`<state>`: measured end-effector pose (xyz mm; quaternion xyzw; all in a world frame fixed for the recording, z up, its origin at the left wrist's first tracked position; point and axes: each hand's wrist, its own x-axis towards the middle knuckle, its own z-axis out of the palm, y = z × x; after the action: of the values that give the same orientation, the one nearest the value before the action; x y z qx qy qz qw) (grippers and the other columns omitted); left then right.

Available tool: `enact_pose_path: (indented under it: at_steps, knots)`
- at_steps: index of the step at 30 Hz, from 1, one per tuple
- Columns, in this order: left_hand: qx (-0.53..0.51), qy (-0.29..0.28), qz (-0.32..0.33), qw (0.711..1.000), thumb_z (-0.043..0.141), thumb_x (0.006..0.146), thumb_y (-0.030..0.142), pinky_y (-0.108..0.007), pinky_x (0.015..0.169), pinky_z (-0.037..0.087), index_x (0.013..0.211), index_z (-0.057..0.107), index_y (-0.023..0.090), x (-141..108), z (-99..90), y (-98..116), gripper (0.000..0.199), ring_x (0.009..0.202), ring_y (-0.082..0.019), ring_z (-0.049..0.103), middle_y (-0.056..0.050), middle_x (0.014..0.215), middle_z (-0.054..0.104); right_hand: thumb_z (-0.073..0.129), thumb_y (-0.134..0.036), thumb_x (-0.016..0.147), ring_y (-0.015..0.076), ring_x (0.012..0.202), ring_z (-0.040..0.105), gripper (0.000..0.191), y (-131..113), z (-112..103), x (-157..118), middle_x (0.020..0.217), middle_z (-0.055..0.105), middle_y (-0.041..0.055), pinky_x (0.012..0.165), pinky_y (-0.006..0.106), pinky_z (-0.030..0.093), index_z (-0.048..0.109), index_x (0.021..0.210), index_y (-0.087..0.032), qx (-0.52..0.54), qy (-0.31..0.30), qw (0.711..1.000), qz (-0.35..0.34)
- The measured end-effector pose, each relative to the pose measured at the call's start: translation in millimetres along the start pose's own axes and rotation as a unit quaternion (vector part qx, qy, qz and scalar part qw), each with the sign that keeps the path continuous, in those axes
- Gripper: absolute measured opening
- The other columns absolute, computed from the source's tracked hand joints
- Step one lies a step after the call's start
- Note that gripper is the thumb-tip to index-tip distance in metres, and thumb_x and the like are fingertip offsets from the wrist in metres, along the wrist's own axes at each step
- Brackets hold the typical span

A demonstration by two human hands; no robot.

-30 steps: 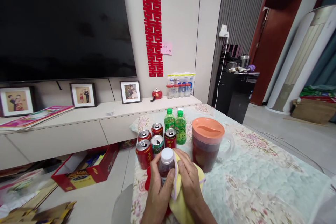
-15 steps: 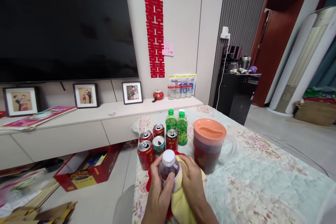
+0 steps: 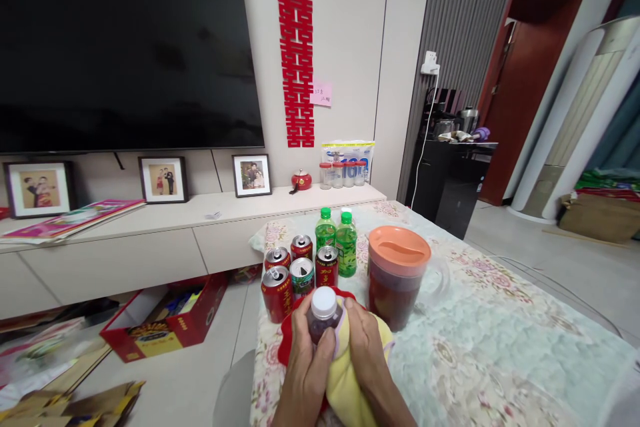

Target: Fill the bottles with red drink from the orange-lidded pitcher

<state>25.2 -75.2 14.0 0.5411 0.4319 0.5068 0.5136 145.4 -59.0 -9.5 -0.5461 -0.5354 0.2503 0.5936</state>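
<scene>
Bottle (image 3: 321,328) of dark tint, white cap (image 3: 324,302) uppermost, at six o'clock in view over a red tray (image 3: 287,340), clasped in curled fingers of the left hand (image 3: 307,363), thumb across the near side; yellow cloth (image 3: 347,383) bunched under bent fingers of the right hand (image 3: 367,350), at the bottle's three o'clock. Drink cans (image 3: 277,297) around ten to eleven o'clock from there, green-capped bottles (image 3: 346,253) near one, orange-lidded pitcher (image 3: 394,297) at two. Probably fairly light, smooth and slippery, slightly yielding under a squeeze; best gripped around the body, below the shoulder
</scene>
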Motion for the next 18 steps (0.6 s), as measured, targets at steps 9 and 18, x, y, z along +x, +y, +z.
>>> enact_pose_path:
  at_steps: [9,18]
  knots:
    - [0.002,0.001,-0.001,1.0,0.058,0.088,0.062,-0.043,0.112,0.041,0.139,0.042,0.023,-3.7,-6.0,3.7,0.066,0.127,-0.03,0.058,-0.014,0.138,0.059,0.052,-0.026,0.09,0.0245,0.085,0.068,0.027,12.8,-2.5,5.0,0.087,0.074,0.0101,0.081,0.036,0.053,0.077,0.083,-0.019,-0.033,0.005,0.999,-0.022]
    - [0.008,0.006,0.059,0.998,0.065,0.085,0.057,-0.047,0.107,0.047,0.134,0.037,0.019,0.9,-5.6,-9.7,0.068,0.125,-0.032,0.059,-0.019,0.138,0.056,0.055,-0.03,0.096,0.0224,0.119,0.065,0.032,-9.8,-12.6,-8.9,0.127,0.07,0.0094,0.102,0.035,0.051,0.072,0.122,-0.023,0.02,0.046,0.989,-0.141]
